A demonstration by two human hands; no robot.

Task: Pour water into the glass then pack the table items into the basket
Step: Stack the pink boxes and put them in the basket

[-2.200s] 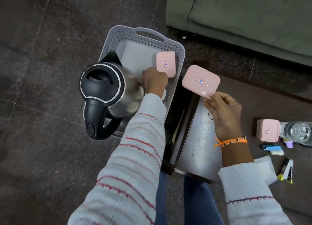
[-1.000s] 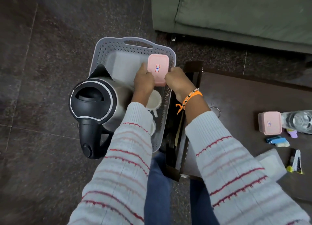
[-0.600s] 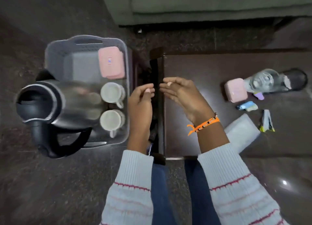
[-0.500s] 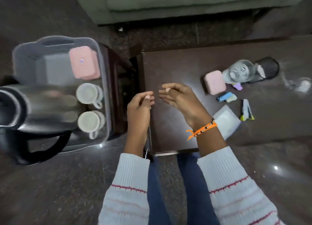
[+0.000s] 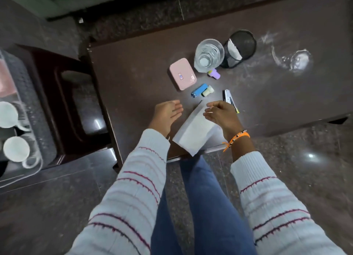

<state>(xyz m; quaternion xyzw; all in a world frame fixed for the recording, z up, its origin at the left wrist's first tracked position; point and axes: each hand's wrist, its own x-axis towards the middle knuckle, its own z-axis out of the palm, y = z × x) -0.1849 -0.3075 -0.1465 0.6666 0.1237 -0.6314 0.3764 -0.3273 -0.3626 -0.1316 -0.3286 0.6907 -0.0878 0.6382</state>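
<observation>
The white paper pad point(image 5: 194, 133) lies diagonally, long axis near-left to far-right, between both empty hands' loosely spread fingers point(image 5: 209, 114).

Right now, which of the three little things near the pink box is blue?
The long one lying just below the pink box, touching the pale yellow one. The third, purple with a yellow end, sits apart, next to the glass.

Both arms reached forward in striped sleeves; the left hand point(image 5: 167, 114) lay open, palm turned inward, fingers extended, while the right hand point(image 5: 221, 115) hovered with fingers loosely curled, empty
</observation>
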